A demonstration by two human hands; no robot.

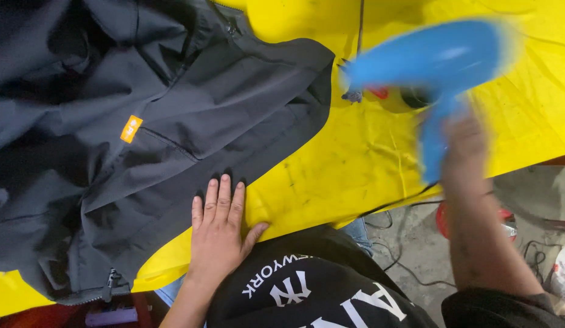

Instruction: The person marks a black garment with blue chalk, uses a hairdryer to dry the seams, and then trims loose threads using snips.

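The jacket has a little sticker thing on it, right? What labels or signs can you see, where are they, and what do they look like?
Patch label: small orange rectangle with pale marks, sewn on the dark grey jacket, above the left hand.
Shirt print: big white lettering on the person's black top, bottom middle.
No packages or screens show.

- one dark jacket [173,121] on yellow table cover [355,164]
- one orange patch [131,129] on jacket
- one blue handheld tool [434,73], right of jacket
- two hands: left hand [218,228], right hand [464,143]

Matt dark cloth jacket [191,115], glossy creased yellow sheet [349,164], smooth blue plastic tool [434,67]
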